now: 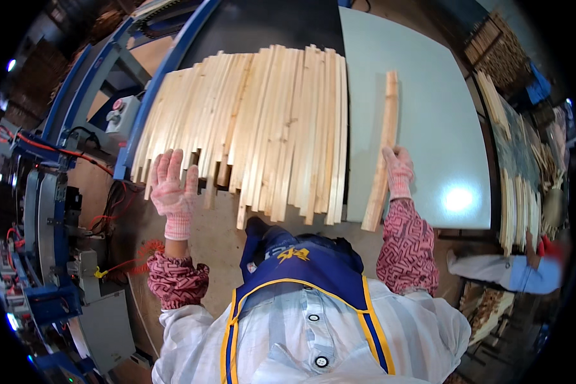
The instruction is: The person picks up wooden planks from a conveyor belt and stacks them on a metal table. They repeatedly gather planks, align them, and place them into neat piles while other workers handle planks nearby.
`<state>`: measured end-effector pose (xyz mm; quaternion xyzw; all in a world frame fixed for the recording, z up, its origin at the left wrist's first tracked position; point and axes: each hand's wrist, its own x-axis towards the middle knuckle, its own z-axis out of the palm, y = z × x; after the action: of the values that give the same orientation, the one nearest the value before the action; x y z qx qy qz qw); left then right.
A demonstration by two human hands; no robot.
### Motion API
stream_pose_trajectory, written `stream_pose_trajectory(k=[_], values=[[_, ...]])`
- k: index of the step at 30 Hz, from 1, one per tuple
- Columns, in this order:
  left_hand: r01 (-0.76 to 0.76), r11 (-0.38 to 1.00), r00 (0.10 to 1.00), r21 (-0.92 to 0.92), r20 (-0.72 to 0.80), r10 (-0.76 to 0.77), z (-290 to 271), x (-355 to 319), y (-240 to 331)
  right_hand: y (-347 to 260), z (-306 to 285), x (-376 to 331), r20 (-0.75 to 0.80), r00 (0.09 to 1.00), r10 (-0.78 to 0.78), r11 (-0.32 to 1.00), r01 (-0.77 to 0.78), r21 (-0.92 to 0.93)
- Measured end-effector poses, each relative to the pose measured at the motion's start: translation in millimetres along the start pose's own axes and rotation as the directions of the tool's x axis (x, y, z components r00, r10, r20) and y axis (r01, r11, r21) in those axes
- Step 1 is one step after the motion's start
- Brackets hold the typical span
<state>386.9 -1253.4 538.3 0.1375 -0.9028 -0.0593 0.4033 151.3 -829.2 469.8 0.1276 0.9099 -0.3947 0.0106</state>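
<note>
A broad layer of pale wooden strips (269,128) lies side by side on a dark belt (275,25), their near ends uneven and jutting past its edge. My left hand (173,189), in a pinkish knit glove, is at the near left ends of the strips with its fingers stretched out; whether it touches them I cannot tell. On the pale grey-green tabletop (429,128) to the right, one separate wooden strip (390,109) lies slightly slanted. My right hand (398,168), gloved alike, is closed around that strip's middle.
A blue machine frame (166,70) with a grey control box (121,115) and red button borders the left. Orange coiled hose (131,256) hangs by the floor. More strips (518,205) lie on a rack at the right, near another person (525,272). Stacked wood (499,51) stands behind.
</note>
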Motion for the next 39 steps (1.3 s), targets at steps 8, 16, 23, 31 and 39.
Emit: stream_pose_trajectory(k=[8, 16, 23, 31, 39], values=[[0.068, 0.989, 0.994, 0.129, 0.079, -0.079, -1, 29, -55, -47, 44, -5, 0.072, 0.949, -0.306, 0.950, 0.309, -0.041], [0.151, 0.868, 0.986, 0.474, -0.008, -0.167, -1, 82, -167, -19, 4, 28, 0.101, 0.977, -0.190, 0.981, 0.183, 0.070], [0.201, 0.705, 0.887, 0.680, 0.179, -0.426, 16, 135, -248, -13, -6, -2, 0.008, 0.985, -0.173, 0.840, 0.151, -0.521], [0.342, 0.755, 0.909, 0.560, 0.006, -0.416, 58, 128, -254, -20, -12, -7, -0.013, 0.998, -0.066, 0.807, 0.046, -0.589], [0.317, 0.768, 0.918, 0.557, 0.024, -0.396, 36, 128, -257, -30, -10, -2, 0.067, 0.993, -0.102, 0.868, 0.121, -0.481]])
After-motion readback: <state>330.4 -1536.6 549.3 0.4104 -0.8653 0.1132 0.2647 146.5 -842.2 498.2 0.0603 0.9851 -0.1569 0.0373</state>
